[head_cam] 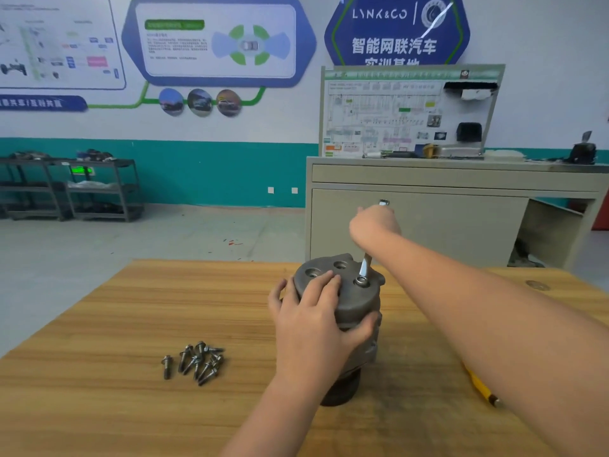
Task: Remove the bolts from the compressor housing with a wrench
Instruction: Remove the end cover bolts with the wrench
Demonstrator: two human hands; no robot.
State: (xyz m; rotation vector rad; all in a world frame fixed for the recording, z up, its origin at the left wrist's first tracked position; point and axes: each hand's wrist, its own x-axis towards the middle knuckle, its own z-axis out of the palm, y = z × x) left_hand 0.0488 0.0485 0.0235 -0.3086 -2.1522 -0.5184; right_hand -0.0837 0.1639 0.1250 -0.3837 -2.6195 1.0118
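Note:
The grey metal compressor housing stands upright on the wooden table. My left hand grips its top and near side, fingers spread over the cover and thumb wrapped round the right edge. My right hand holds the upper handle of a silver wrench. The wrench's ring end sits on a bolt at the right of the housing top. Two open holes show on the far part of the cover. Several loose bolts lie in a pile on the table, left of the housing.
A yellow-handled tool lies on the table to the right, partly under my right forearm. Behind the table stands a beige cabinet with a training board on it. Dark metal racks stand at the far left wall.

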